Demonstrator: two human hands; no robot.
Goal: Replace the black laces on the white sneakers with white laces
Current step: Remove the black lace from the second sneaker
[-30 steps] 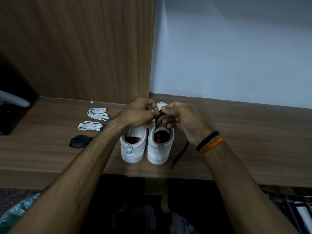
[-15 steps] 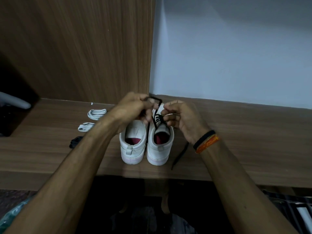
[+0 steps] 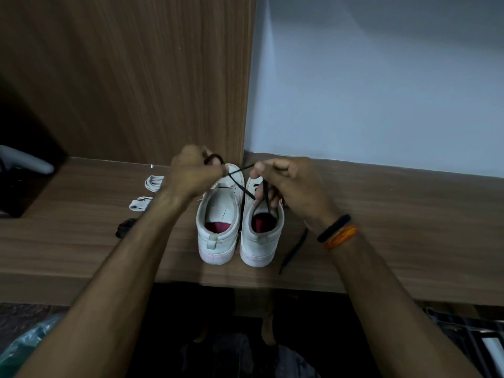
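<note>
Two white sneakers stand side by side, heels toward me, on the wooden shelf. The left sneaker shows no lace. The right sneaker still carries a black lace. My left hand grips one stretch of that lace above the left sneaker's toe, a loop sticking out of the fist. My right hand pinches the lace over the right sneaker's tongue. A loose end of black lace trails on the shelf right of the shoes. Two bundled white laces lie at the left.
A bundle of black lace lies on the shelf, partly behind my left forearm. A wooden panel and a pale wall rise behind the shelf. A grey handle-like object juts out at far left.
Both hands have drawn apart and lifted, pulling the black lace taut out of the right sneaker. The left hand moved left over the left sneaker's toe.
</note>
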